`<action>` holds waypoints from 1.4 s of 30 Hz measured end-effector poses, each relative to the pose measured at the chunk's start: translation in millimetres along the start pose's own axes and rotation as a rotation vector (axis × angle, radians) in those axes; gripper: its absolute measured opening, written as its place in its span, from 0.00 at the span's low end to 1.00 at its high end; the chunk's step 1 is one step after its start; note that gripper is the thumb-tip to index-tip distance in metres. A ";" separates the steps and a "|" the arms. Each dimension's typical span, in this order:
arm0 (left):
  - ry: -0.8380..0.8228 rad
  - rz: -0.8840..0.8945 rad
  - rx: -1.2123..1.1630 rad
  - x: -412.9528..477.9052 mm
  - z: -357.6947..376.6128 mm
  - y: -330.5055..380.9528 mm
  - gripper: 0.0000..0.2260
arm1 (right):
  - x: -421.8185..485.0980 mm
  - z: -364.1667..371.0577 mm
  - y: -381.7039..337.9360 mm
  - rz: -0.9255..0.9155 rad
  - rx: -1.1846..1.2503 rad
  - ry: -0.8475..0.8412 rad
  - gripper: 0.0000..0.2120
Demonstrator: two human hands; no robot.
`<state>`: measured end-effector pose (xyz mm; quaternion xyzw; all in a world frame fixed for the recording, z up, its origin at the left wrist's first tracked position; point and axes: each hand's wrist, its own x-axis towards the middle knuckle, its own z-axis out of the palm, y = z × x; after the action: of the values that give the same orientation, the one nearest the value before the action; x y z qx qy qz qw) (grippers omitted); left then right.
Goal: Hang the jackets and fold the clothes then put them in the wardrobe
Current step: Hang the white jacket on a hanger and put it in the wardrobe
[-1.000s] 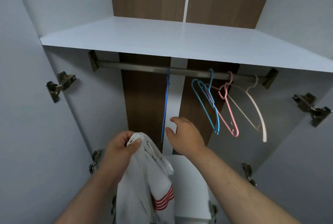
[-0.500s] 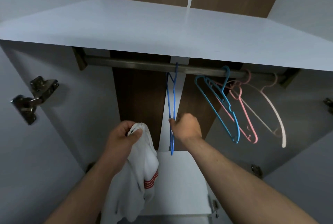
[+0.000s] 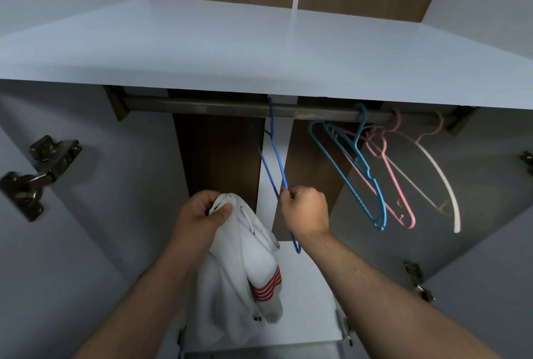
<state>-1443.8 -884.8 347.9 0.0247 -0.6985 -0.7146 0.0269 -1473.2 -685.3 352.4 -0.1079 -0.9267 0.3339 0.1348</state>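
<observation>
The open wardrobe (image 3: 124, 191) fills the view. Its white shelf (image 3: 259, 49) spans the top, and a dark rail (image 3: 202, 106) runs just beneath it. The step in hand looks like fetching a hanger for the white jacket (image 3: 239, 260). The jacket is a bunched garment with red stripes on one cuff, hanging below the left hand (image 3: 199, 214) in front of the wardrobe and not yet on anything.

The dark blue hanger (image 3: 275, 162) is hooked over the rail near its middle and slants down toward the person. A teal hanger (image 3: 349, 176), a pink hanger (image 3: 395, 185) and a pale hanger (image 3: 441, 176) hang together farther right, well apart from either hand.

The right hand (image 3: 307, 210) is curled closed on the dark blue hanger's lower wire, its fingers (image 3: 292, 195) pinching it. The left hand's fingers and thumb clamp the jacket's top edge, probably the collar, though the folds hide it.

Next, I judge, the hook must be lifted clear of the rail and the hanger brought across to the jacket, which hangs just beside the right hand.
</observation>
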 end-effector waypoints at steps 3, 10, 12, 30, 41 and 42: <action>-0.026 0.003 -0.025 -3.3 6.4 3.1 0.05 | -4.7 -11.7 0.1 -0.080 0.025 0.032 0.21; -0.034 0.003 0.033 -16.0 17.2 9.7 0.11 | -16.6 -32.8 2.0 -0.119 0.160 0.058 0.22; -0.039 0.006 0.044 -21.7 21.3 13.5 0.10 | -22.3 -37.4 4.6 -0.100 0.250 -0.001 0.17; -0.002 0.019 0.023 -132.6 91.0 37.3 0.08 | -126.8 -113.3 47.6 0.058 0.562 -0.486 0.14; 0.040 -0.009 -0.062 -233.1 119.7 38.4 0.06 | -192.7 -157.2 73.0 0.042 0.635 -0.487 0.12; 0.044 -0.008 -0.064 -240.4 120.3 40.2 0.04 | -197.4 -161.1 73.3 0.052 0.627 -0.493 0.12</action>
<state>-1212.7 -748.2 390.3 0.0426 -0.6742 -0.7362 0.0402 -1227.6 -592.3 389.2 -0.0016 -0.7814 0.6197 -0.0736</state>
